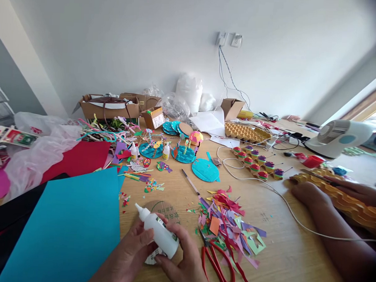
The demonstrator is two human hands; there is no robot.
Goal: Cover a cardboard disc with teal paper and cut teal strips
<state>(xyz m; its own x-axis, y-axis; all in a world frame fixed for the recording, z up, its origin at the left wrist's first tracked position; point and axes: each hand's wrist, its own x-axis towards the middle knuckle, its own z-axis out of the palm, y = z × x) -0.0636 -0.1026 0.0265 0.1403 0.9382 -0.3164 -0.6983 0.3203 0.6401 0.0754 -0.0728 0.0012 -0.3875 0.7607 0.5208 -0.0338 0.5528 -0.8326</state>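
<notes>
A white glue bottle [161, 232] lies tilted between my hands, its nozzle pointing to the upper left. My left hand [136, 246] grips the bottle near its neck, fingers closed. My right hand [183, 257] has its fingers wrapped round the bottle's base end. Beneath the bottle is a round piece of brown cardboard [164, 207] with printed characters, partly hidden by my hands. Red-handled scissors [215, 260] lie right of my right hand, next to a heap of coloured paper scraps [224, 221].
Blue sheets [69, 219] cover the left. Blue discs [205, 169] and a pen [190, 182] lie ahead. A white cable [285, 199] crosses the right side. Another person's hand [310, 194] rests by a yellow egg tray [341, 197]. A fan [337, 137] stands at the back right.
</notes>
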